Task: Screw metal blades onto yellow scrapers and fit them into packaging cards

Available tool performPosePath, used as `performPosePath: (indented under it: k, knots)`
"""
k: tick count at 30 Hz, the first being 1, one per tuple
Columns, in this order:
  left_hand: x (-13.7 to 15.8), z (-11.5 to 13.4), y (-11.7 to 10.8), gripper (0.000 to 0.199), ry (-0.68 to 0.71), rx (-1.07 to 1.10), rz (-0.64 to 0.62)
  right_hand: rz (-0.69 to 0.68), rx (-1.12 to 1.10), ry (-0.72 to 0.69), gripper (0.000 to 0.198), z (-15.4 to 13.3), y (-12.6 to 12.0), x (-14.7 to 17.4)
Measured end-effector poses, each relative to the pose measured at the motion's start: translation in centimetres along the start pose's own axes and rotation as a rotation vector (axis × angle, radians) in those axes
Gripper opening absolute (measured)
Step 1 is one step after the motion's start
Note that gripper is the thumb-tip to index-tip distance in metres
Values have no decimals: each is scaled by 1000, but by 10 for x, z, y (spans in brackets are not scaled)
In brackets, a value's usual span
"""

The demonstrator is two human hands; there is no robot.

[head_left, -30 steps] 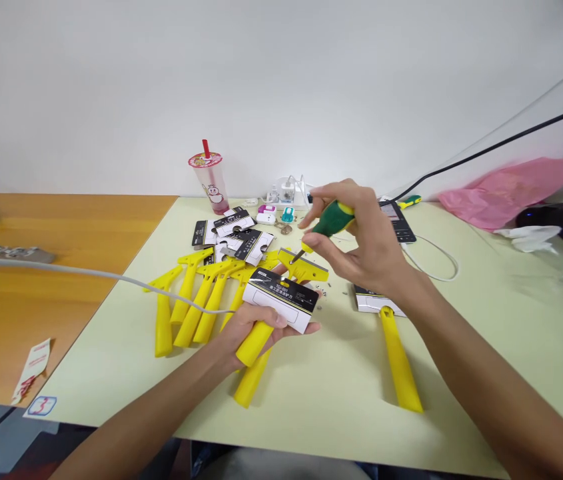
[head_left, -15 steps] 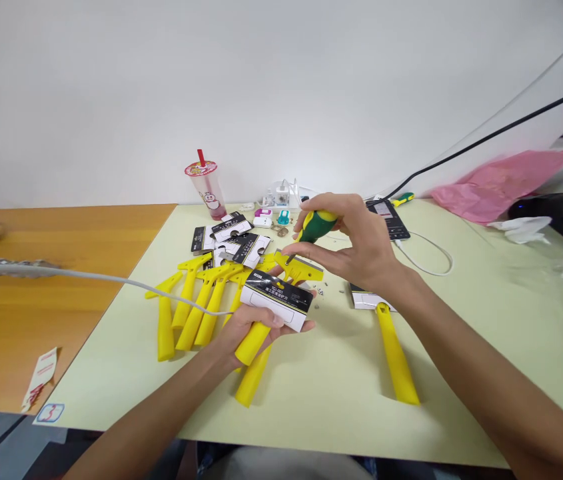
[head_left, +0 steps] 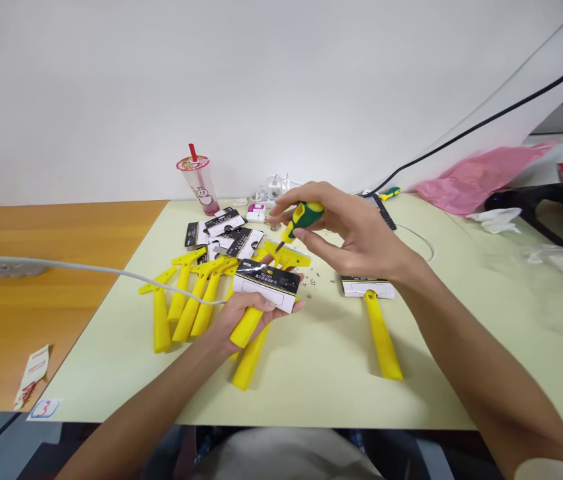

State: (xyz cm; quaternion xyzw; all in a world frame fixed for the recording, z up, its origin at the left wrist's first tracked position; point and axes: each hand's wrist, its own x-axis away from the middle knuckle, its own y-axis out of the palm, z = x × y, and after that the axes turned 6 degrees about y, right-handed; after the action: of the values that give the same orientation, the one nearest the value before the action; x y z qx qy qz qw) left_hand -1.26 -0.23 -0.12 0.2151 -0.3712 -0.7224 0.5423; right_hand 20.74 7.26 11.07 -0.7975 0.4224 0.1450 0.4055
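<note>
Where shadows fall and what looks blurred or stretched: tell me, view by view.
Head view: soft shadow beside the yellow handle at right; head view: grey object at far left blurred, code on the card in the left hand readable; head view: right forearm seems stretched toward the corner, likely lens distortion.

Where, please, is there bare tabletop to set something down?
Bare room shows at the front, between the left hand and the lone scraper, and between the corner sticker and scraper row. It is crowded beyond the left hand, around the cards.
</note>
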Motion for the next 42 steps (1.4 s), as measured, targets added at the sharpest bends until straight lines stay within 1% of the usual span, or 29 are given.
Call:
performPosePath:
  k: [3,6,9,12,14,16,20,22,26,29,33,36,39,42]
  knots:
    - [0,2,2,98,13,3,12,-28,-12,27,39,-5,-2,0]
    - [0,3,2,97,20,-9,10,46,47,5,33,-3,1,-1]
    - [0,2,1,97,20,-18,8,140,186,-57,27,4,6,-2]
    - [-1,1,0,97,11,-18,3,162,282,-111,27,10,10,-4]
    - [-2,0,0,97,11,-16,4,153,298,-84,26,12,11,-4]
    - [-3,1,1,98,19,-14,7,114,249,-14,27,12,9,-4]
    - [-3,2,4,99,23,-6,11,-8,65,118,32,6,1,-2]
    - [-2,3,5,100,9,-9,8,-40,17,148,32,1,-3,0]
    - [-1,3,5,103,6,-21,3,-68,-40,158,33,-4,-6,1]
    - [-1,3,5,104,18,-27,11,-51,-30,141,32,-3,-5,2]
    - [-1,3,5,102,34,-35,15,63,72,92,23,1,-3,0]
    - [-1,3,5,100,29,-47,30,128,180,22,20,2,-1,-1]
    - [-1,2,5,98,25,-49,15,165,284,-67,21,4,3,-3]
    - [-1,1,6,99,32,-47,18,193,334,-100,23,6,7,-4]
